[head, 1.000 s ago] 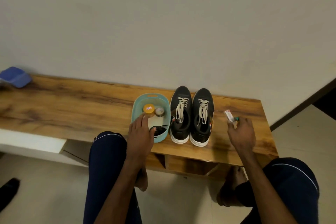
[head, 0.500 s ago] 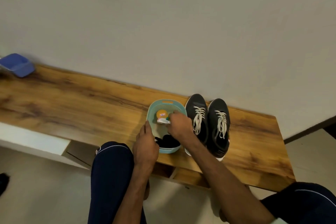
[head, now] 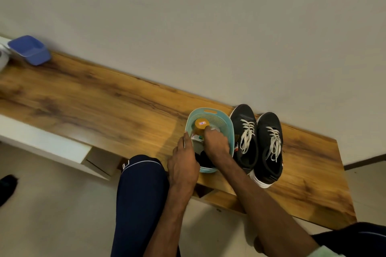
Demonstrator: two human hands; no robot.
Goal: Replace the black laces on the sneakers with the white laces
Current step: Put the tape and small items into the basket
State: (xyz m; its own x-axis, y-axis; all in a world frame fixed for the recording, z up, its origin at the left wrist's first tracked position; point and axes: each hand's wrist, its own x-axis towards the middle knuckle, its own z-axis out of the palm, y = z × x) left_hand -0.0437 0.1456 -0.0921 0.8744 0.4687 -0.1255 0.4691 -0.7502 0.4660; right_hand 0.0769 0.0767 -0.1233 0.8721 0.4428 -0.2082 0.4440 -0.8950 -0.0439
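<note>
Wooden bench [head: 104, 110]: my left hand [head: 183, 165] lies straight-fingered against the basket [head: 208, 110] rim, I judge to steady it; right hand [head: 216, 142] reaches inside, grip hidden; white-laced sneakers [head: 244, 115] beside.

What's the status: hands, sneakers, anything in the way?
Left hand rests on basket rim; right hand inside basket, grip unclear. Both sneakers laced white. Nothing lying over them.
</note>
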